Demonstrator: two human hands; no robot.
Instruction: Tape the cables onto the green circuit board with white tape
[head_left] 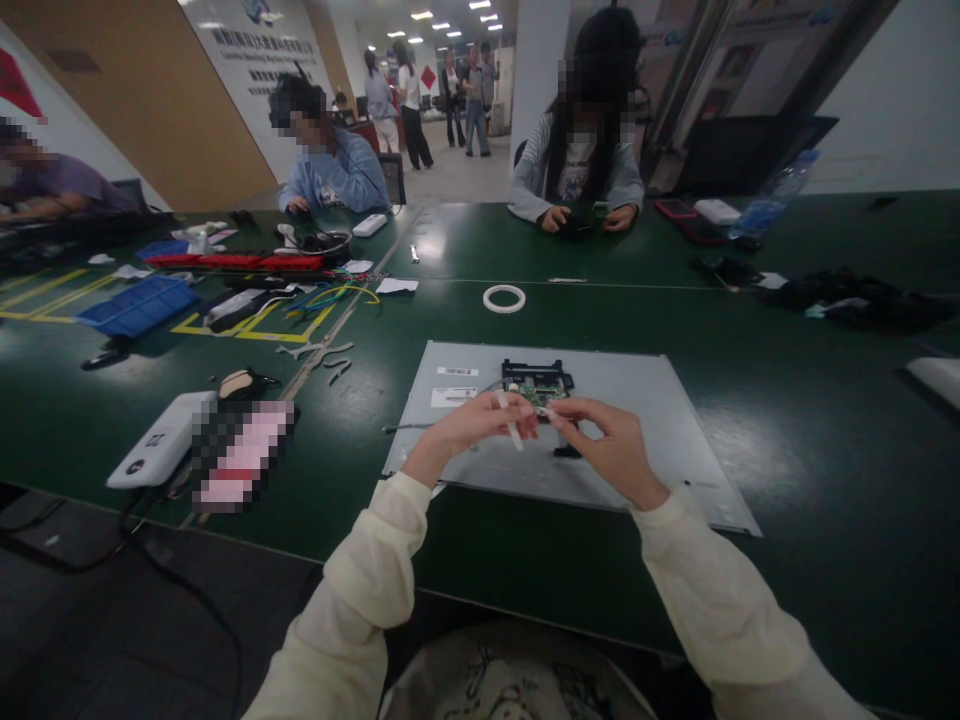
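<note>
Over a flat grey display panel (637, 430), my two hands meet near its middle. My left hand (487, 418) is closed, with a strip of whitish tape (510, 422) hanging from its fingers. Thumb and fingers of my right hand (606, 440) are pinched at a small pale piece too small to name, close to my left fingertips. Just beyond them, a green circuit board (534, 388) in a black bracket (536, 370) lies on the panel, partly hidden by my hands. A dark cable (409, 428) runs out past the panel's left edge.
A roll of white tape (504, 298) lies beyond the panel. On the left are a white power bank (161, 440), a pink phone-like item (251, 450) and a blue tray (139, 303). Across the green table (442, 240), people sit; a plastic bottle (776, 205) is at the back right.
</note>
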